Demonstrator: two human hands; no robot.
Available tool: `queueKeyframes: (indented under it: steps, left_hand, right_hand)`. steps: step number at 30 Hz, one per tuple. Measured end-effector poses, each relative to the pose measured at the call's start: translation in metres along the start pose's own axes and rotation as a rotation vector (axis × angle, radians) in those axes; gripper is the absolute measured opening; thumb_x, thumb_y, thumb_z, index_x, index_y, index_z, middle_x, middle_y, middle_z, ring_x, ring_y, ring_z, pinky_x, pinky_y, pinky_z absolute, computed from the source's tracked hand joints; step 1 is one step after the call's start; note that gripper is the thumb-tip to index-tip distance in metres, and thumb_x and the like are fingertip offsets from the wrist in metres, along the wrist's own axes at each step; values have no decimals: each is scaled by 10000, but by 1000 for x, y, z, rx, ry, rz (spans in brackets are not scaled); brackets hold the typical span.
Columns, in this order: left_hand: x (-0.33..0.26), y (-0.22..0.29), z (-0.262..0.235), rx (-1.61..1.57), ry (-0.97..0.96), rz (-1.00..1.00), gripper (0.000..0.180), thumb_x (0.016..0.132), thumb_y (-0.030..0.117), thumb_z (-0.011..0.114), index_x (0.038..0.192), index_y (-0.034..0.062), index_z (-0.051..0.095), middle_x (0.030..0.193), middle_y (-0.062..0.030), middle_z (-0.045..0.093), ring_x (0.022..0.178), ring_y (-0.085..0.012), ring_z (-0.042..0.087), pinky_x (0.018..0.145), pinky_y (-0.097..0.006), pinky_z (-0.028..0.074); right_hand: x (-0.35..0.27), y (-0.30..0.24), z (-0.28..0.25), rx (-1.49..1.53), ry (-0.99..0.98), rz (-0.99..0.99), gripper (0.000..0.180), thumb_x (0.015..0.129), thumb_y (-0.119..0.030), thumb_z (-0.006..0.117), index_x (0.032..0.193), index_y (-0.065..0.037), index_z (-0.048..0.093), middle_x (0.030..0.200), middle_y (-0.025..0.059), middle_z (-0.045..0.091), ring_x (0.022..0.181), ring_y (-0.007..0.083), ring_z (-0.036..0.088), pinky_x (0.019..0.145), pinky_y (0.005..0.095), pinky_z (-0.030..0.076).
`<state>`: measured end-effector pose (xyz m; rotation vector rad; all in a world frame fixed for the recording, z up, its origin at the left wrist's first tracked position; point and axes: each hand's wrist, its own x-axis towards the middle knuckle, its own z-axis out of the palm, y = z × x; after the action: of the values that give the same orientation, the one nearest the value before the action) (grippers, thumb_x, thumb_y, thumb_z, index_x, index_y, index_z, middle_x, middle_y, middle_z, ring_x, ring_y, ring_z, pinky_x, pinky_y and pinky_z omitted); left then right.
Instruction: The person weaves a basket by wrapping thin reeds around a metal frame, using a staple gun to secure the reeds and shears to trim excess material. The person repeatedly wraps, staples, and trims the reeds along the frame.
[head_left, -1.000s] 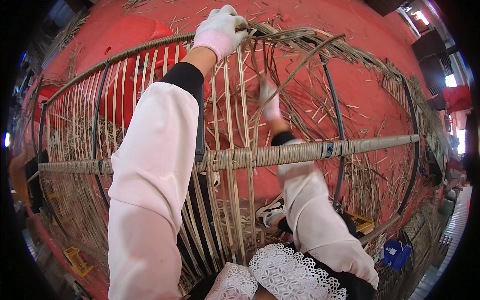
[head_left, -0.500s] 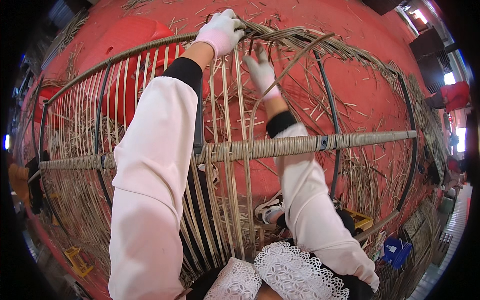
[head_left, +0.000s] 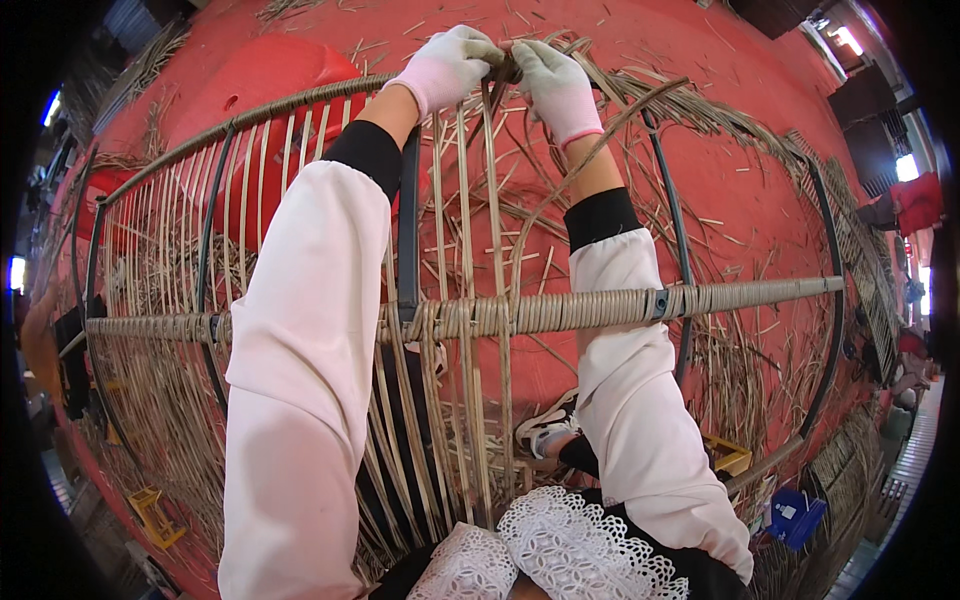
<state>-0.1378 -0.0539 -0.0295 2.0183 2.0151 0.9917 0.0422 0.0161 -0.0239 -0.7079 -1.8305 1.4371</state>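
Observation:
Both my hands wear white gloves with pink cuffs and meet at the far bar of a dark metal frame (head_left: 408,250) wound with brown wicker strands. My left hand (head_left: 448,70) is closed on the wrapped far bar (head_left: 290,97), thumb side toward the middle. Close beside it, my right hand (head_left: 556,85) pinches a wicker strand (head_left: 497,88) at that bar. Loose strand lengths trail right from there. Pale strands (head_left: 466,220) run from the far bar over the wrapped middle bar (head_left: 570,311) toward my body. The gloves hide the exact grip.
Loose wicker strands (head_left: 690,110) bunch along the far right bar. A red plastic piece (head_left: 270,90) lies beyond the frame at left. Scraps litter the red floor (head_left: 640,40). Yellow stools (head_left: 155,515) and a blue container (head_left: 795,517) stand low at the sides.
My right hand has moved up and left to the far bar, closing beside my left hand. The left hand stays at the bar, and the view has shifted slightly.

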Motion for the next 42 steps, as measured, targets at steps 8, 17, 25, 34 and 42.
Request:
queueKeyframes:
  steps: [8,17,25,34,42]
  left_hand:
    - [-9,21,-3,9,88,-53,215,856,204,653,1023,158,781,1096,-122,666,1066,-293,641,964,-386,508]
    - [-16,43,-3,177,122,-116,175,851,274,705,991,196,775,1085,-46,645,1005,-269,653,899,-382,523]
    - [-14,63,-4,514,21,-280,335,860,413,714,1171,289,703,1206,-26,635,1109,-262,642,930,-439,521]
    - [-11,44,4,140,79,-92,291,866,349,707,1104,191,760,1108,-82,646,1041,-299,646,924,-391,512]
    - [-12,51,8,372,81,-131,284,909,389,629,1150,297,747,1187,-46,636,1127,-276,626,985,-428,523]
  right_hand:
    - [3,-3,-13,181,-171,34,353,1056,-325,512,1200,-59,695,602,-22,520,451,62,456,393,228,363]
    - [6,0,-12,115,-115,108,367,1040,-336,524,1197,-53,696,599,-9,535,444,76,466,404,238,376]
    - [5,-1,-10,114,-122,112,388,1030,-360,535,1216,-59,693,612,-7,535,467,73,474,409,239,389]
    - [6,1,-12,140,-119,132,410,1022,-399,514,1177,-74,709,667,-11,549,497,76,483,424,259,403]
    - [8,4,-15,88,-99,162,432,998,-431,534,1127,-60,715,642,5,544,466,97,479,417,269,372]
